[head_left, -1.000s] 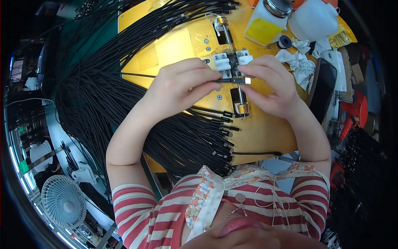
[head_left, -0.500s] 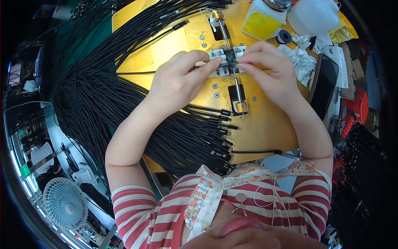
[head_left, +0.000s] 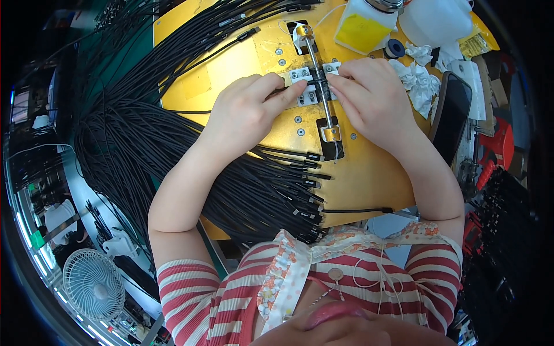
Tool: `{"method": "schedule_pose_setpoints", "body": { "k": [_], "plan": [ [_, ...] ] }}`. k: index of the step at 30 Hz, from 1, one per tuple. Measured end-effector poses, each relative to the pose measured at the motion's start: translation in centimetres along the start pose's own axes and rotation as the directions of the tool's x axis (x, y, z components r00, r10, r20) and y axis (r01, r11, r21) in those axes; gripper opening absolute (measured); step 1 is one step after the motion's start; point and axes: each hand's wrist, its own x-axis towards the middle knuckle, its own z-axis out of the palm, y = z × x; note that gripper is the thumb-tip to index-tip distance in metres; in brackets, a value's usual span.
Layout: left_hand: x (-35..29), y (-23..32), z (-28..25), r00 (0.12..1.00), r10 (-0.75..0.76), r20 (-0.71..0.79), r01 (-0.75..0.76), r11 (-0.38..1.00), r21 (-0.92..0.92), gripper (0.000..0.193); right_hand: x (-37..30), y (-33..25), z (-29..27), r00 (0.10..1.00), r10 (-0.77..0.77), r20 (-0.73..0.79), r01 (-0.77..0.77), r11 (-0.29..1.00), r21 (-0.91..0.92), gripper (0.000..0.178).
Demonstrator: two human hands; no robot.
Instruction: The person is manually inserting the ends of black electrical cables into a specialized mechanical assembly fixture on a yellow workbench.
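- In the head view, my left hand (head_left: pixel 245 112) is closed on one black cable (head_left: pixel 312 82), whose end lies at the white clamp block (head_left: pixel 299 74), beside the metal rod (head_left: pixel 327 109)
- My right hand (head_left: pixel 378 95) is curled at the second white block (head_left: pixel 332 67); whether it grips something, I cannot tell
- Nearer to me, a cable bundle (head_left: pixel 248 196) lies over the golden plate (head_left: pixel 375 173)

Gold-coloured work plate (head_left: pixel 369 173) bearing a rod fixture (head_left: pixel 326 107). Left of the fixture, 2 fans of black cables (head_left: pixel 248 190) lie across the plate; nearer the person, 1 lone cable (head_left: pixel 358 211). Right of the fixture: yellow-and-white bottle (head_left: pixel 363 29), dark spool (head_left: pixel 395 48), crumpled tissues (head_left: pixel 418 86).
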Motion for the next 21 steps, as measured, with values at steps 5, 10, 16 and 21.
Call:
{"method": "schedule_pose_setpoints", "body": {
  "k": [5, 10, 16, 21],
  "plan": [
    [0.04, -0.06, 0.18, 1.0, -0.018, 0.002, 0.018, 1.0, -0.022, 0.048, -0.4, -0.16, -0.13, 0.997, -0.075, 0.029, 0.078, 0.991, -0.113, 0.018],
    [0.0, -0.42, 0.13, 1.0, 0.014, -0.026, -0.015, 1.0, -0.015, 0.048, -0.48, -0.29, -0.3, 0.998, -0.046, 0.046, 0.051, 0.994, -0.098, 0.02],
    [0.16, -0.65, 0.16, 0.995, 0.074, -0.066, -0.072, 0.997, 0.042, 0.035, -0.47, -0.35, -0.48, 0.999, -0.033, 0.042, 0.034, 0.999, -0.025, 0.019],
    [0.04, -0.65, -0.07, 0.996, 0.063, -0.058, -0.061, 0.997, 0.038, 0.036, -0.6, -0.43, -0.82, 0.999, 0.008, 0.052, -0.013, 0.996, 0.088, 0.018]
  ]
}}
